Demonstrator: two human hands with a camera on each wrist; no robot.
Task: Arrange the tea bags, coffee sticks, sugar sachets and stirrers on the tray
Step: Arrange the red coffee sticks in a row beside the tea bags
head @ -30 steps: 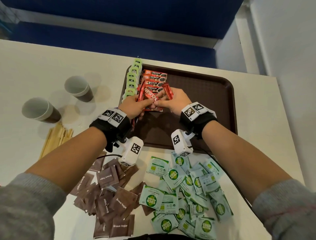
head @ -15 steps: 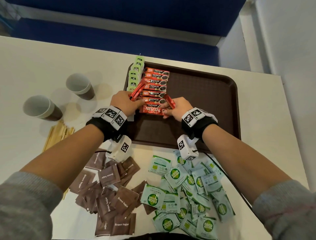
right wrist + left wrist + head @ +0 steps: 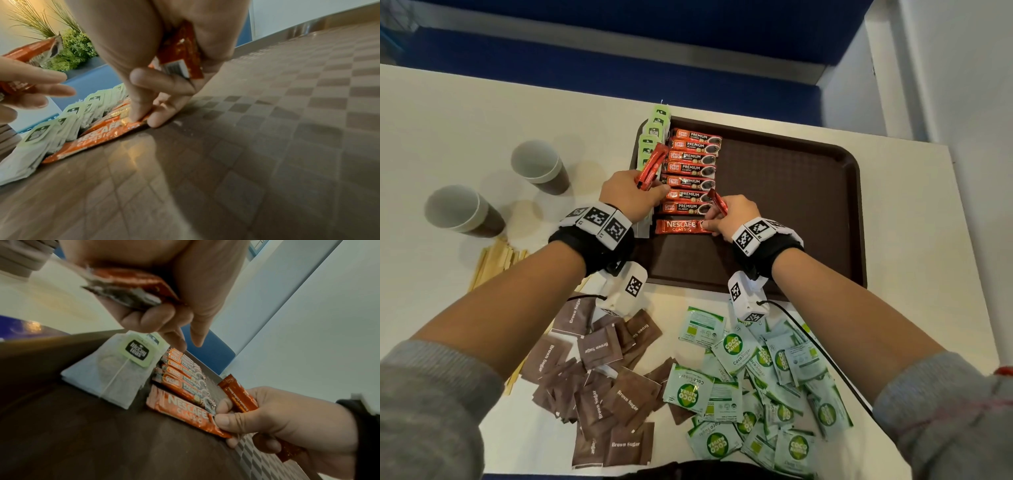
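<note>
The dark brown plastic tray [image 3: 791, 192] lies on the white desk [image 3: 482, 120], with bare checkered floor opening wide to the right of the right hand [image 3: 732, 216] up to the raised rim. That hand pinches the end of a red Nescafe coffee stick [image 3: 681, 226] lying flat on the tray, and grips a second red coffee stick [image 3: 717, 202] in its palm. The left hand [image 3: 628, 195] clutches a bunch of red coffee sticks [image 3: 652, 166]; how many is hard to make out. Beyond both hands runs a column of red Great Taste coffee sticks [image 3: 693, 169], flanked at the tray's left edge by green-tagged white tea bags [image 3: 654, 132], partly hidden by the left hand. Nearer than the wrists lie brown sugar sachets [image 3: 599, 383] and green coco sugar sachets [image 3: 756, 377]; wooden stirrers [image 3: 493, 260], partly covered by the left forearm, and two paper cups [image 3: 537, 166] sit left
</note>
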